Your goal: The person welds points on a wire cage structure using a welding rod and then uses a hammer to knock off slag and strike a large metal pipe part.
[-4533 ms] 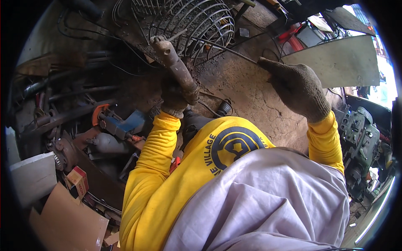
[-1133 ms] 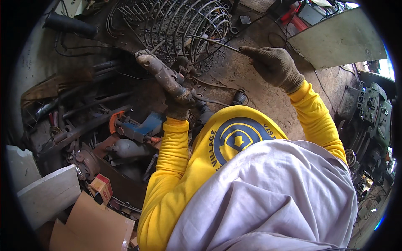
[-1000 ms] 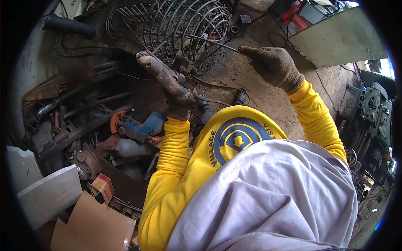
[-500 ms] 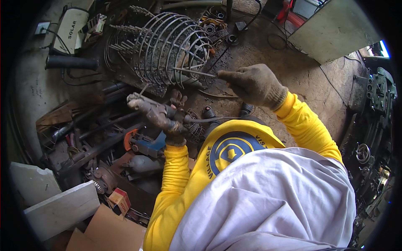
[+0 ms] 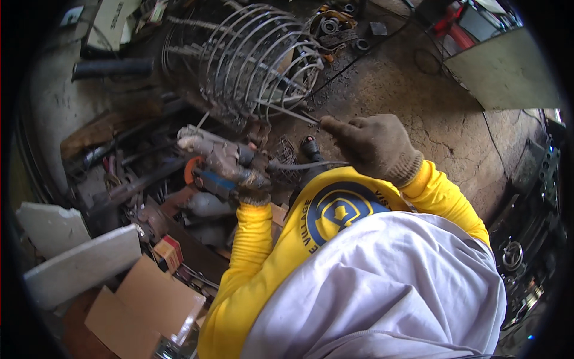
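My left hand [image 5: 230,167], in a dirty work glove, grips a grimy tool handle [image 5: 200,140] with a thin cable [image 5: 308,164] trailing from it toward my chest. My right hand [image 5: 373,143], also gloved, pinches a thin metal rod [image 5: 287,112] whose far end reaches the lower side of a round wire cage [image 5: 257,60] lying on the ground. Both hands are close together just below the cage. My yellow sleeves and a grey cloth fill the lower right.
An orange and blue power tool [image 5: 200,176] lies under my left hand among scrap bars. Cardboard [image 5: 143,305], white slabs [image 5: 78,263] and a small red box [image 5: 169,251] sit at lower left. A grey metal sheet [image 5: 508,72] leans at upper right. A black pipe [image 5: 110,67] lies at upper left.
Both hands have come down and nearer to my chest. The right hand slid left with the rod toward the cage, and the left hand lowered its tool handle.
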The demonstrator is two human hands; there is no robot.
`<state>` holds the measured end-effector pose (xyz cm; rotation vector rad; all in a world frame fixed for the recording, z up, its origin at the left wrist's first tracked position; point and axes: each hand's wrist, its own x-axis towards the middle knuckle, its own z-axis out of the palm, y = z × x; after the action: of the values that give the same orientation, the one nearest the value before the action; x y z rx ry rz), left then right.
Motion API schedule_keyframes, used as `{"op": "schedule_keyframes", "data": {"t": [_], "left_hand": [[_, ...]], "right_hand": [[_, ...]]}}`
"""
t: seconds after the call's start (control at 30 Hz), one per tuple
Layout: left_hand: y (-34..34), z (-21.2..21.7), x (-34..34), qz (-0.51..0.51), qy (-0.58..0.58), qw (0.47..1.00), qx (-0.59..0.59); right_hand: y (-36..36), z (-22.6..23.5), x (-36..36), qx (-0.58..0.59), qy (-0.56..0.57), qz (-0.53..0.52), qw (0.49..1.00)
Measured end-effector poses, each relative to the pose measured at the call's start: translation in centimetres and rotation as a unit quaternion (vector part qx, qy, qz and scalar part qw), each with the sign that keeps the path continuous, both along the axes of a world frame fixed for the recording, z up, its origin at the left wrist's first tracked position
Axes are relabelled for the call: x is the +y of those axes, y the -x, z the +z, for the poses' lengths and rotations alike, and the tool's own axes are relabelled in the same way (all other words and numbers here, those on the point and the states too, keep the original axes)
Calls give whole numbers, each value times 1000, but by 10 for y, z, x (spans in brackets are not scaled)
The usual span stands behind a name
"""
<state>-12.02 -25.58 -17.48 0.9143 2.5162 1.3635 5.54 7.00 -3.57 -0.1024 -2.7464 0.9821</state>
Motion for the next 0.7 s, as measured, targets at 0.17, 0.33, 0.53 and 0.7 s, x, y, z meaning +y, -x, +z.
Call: {"op": "schedule_keyframes", "data": {"t": [0.17, 0.33, 0.53, 0.7], "left_hand": [[-4, -16, 8, 74, -74, 993, -60], [-20, -29, 9, 44, -54, 992, -104], [-23, -46, 8, -36, -1, 994, -99], [-12, -96, 4, -117, 47, 975, 184]], "right_hand": [[4, 3, 1, 12, 5, 3, 1000], [4, 3, -3, 21, 4, -13, 1000], [2, 15, -19, 2, -80, -39, 996], [-1, 51, -32, -27, -136, -48, 989]]}}
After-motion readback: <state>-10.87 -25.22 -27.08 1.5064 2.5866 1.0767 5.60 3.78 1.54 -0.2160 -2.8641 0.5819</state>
